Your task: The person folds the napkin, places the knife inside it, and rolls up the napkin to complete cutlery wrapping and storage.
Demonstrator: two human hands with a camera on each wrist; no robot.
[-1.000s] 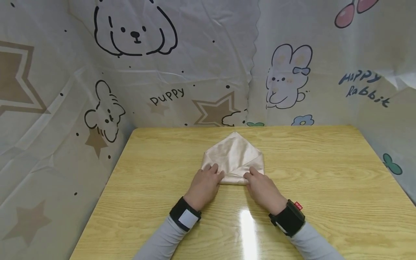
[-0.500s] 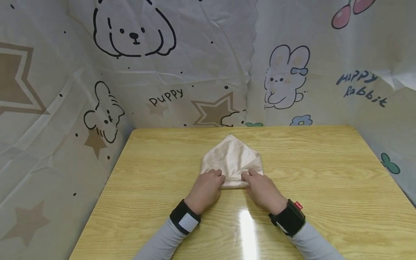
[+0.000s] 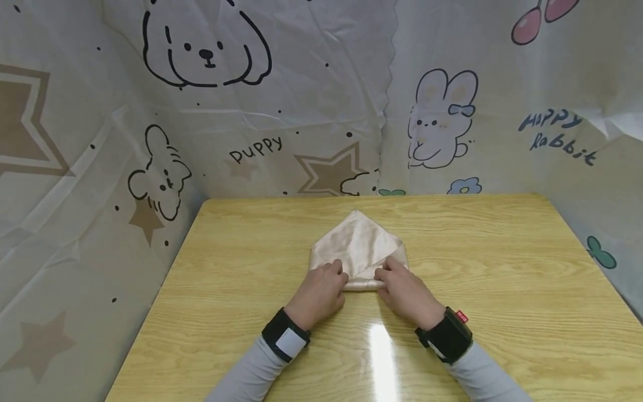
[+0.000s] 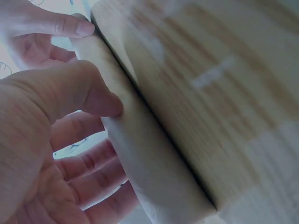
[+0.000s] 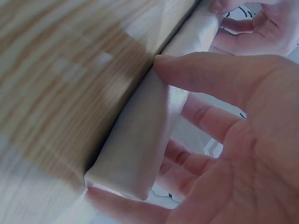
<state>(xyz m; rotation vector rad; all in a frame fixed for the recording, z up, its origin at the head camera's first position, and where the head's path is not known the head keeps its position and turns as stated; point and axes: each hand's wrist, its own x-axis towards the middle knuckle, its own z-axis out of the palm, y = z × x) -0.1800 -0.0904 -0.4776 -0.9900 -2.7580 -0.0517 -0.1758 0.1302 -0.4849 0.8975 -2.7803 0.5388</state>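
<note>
A pale beige satin cloth [image 3: 355, 243] lies on the table, its far end folded to a point and a slanting fold crossing its right half. Along the near side it forms a thick roll [image 4: 145, 144]. My left hand [image 3: 317, 293] grips the left part of this roll, thumb on the near face and fingers over the far side. On the right part my right hand [image 3: 408, 293] holds it the same way; in the right wrist view the little finger [image 5: 126, 210] lies by the roll's end. A short stretch of roll shows between the hands.
The wood-grain table [image 3: 241, 245] extends around the cloth on all sides, with a bright light reflection near the front. Printed curtains [image 3: 311, 100] with cartoon animals and stars stand along the back and sides. Black bands [image 3: 286, 335] circle both wrists.
The cloth has come slightly toward me, its far point lower in the head view. My fingers have curled in more closely over the near roll. Over the last half second little has moved.
</note>
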